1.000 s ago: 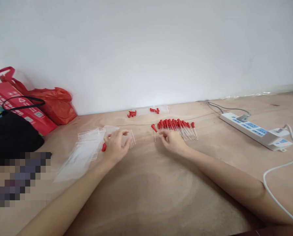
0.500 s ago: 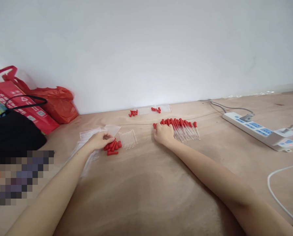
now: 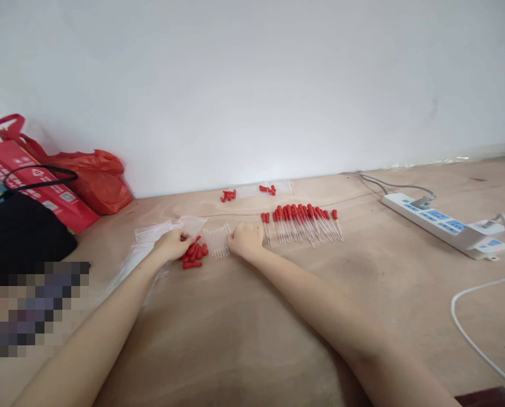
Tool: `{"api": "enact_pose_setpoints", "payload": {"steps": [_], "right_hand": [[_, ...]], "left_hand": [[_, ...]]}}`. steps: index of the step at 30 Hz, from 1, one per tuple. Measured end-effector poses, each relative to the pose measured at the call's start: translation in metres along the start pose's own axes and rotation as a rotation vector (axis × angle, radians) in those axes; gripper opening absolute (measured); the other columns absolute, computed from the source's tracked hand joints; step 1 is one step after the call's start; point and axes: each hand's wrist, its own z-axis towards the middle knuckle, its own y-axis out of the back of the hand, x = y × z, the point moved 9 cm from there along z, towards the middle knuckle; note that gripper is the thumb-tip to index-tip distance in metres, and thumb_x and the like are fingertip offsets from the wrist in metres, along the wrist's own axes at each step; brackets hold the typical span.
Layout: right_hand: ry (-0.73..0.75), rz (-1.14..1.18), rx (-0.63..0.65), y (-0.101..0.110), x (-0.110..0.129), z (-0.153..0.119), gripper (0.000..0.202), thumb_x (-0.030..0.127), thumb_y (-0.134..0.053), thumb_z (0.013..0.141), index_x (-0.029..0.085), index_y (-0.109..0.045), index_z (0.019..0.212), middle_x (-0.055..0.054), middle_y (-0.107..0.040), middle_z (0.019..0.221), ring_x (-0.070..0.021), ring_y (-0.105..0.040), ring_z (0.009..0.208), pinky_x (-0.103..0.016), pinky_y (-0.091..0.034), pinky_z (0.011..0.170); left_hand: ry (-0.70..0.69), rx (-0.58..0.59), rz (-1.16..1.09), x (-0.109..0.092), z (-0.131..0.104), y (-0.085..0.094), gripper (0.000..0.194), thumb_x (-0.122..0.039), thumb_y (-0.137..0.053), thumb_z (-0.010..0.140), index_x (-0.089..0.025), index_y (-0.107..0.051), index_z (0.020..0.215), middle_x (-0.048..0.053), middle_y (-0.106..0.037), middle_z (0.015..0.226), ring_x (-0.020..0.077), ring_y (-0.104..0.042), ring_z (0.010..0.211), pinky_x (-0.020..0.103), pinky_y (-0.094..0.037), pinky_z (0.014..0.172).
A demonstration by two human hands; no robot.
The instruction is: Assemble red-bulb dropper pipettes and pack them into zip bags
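My left hand (image 3: 175, 244) pinches a red rubber dropper bulb (image 3: 197, 238) above a small pile of the same bulbs (image 3: 192, 255). Just right of that pile lies a row of clear glass dropper tubes (image 3: 216, 242). Curled fingers of my right hand (image 3: 246, 238) close at the right end of this row, on the outermost tube; the fingertips are partly hidden. Farther right, assembled droppers (image 3: 295, 217) with red bulbs lie side by side, and two of them (image 3: 265, 225) sit slightly apart from the others.
Clear zip bags (image 3: 153, 232) lie under and behind my left forearm. More bags with red bulbs (image 3: 268, 189) rest by the wall. A white power strip (image 3: 439, 220) with cables is at the right. Red bags (image 3: 95, 178) and a black bag (image 3: 24, 232) stand at the left.
My right hand has moved left from the assembled droppers to the glass tubes, uncovering two droppers at the group's left end. My left hand stays by the bulbs, now with one raised in its fingers.
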Motion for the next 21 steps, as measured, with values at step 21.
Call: {"api": "enact_pose_setpoints", "payload": {"steps": [21], "right_hand": [[0.512, 0.208, -0.22, 0.055, -0.09, -0.082, 0.015, 0.017, -0.033, 0.084, 0.015, -0.048, 0.083, -0.007, -0.057, 0.077, -0.016, -0.05, 0.072, -0.03, -0.036, 0.072]], "left_hand": [[-0.765, -0.1, -0.006, -0.143, -0.12, -0.053, 0.017, -0.026, -0.04, 0.085, -0.022, -0.056, 0.089, 0.001, -0.063, 0.088, 0.0171, -0.055, 0.085, 0.038, -0.023, 0.086]]}}
